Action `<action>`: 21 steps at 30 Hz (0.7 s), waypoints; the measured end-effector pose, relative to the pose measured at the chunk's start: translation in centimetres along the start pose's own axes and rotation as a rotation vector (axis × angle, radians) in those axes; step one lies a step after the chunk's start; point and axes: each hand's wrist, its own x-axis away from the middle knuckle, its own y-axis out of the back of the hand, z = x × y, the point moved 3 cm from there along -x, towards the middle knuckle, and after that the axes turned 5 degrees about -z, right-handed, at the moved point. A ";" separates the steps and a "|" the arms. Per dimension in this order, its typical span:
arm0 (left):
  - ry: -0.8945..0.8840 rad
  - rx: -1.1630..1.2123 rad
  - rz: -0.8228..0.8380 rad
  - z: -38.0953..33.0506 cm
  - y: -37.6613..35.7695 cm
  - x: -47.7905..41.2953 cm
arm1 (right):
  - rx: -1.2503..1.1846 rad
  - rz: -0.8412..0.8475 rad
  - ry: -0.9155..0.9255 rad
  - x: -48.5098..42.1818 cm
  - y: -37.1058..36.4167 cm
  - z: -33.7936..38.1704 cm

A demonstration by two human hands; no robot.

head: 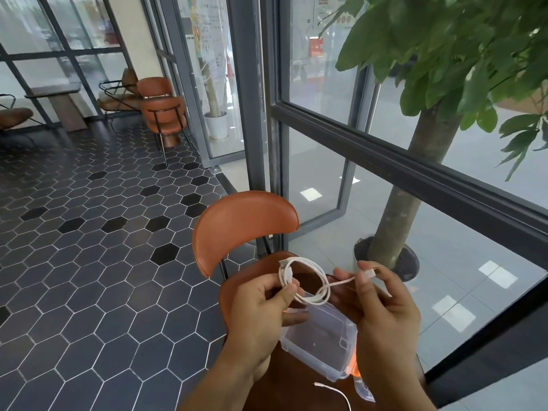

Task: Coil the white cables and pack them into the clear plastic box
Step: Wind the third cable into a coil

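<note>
While the left hand [261, 310] pinches the round white cable coil [310, 301], the right hand [382, 310] pinches its plug [368, 273].

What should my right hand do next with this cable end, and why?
Probably wrap the loose end round the coil: the left hand grips it, the right hand pinches the free connector, and the clear plastic box sits underneath.
</note>
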 end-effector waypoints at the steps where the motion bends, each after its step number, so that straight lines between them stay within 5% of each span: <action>1: -0.021 -0.015 0.011 0.0 -0.2 0.1 | -0.044 -0.001 -0.102 -0.5 0.0 -0.4; 5: -0.093 -0.091 0.084 0.4 0.0 -0.2 | -0.054 0.096 -0.338 -2.4 0.0 -1.7; 16: -0.125 -0.214 0.256 0.7 0.4 -0.6 | 0.472 0.451 -0.036 -2.5 -0.6 -0.7; 21: -0.177 -0.304 0.364 0.6 0.1 -0.1 | 0.459 0.447 -0.155 -3.3 -0.3 -1.5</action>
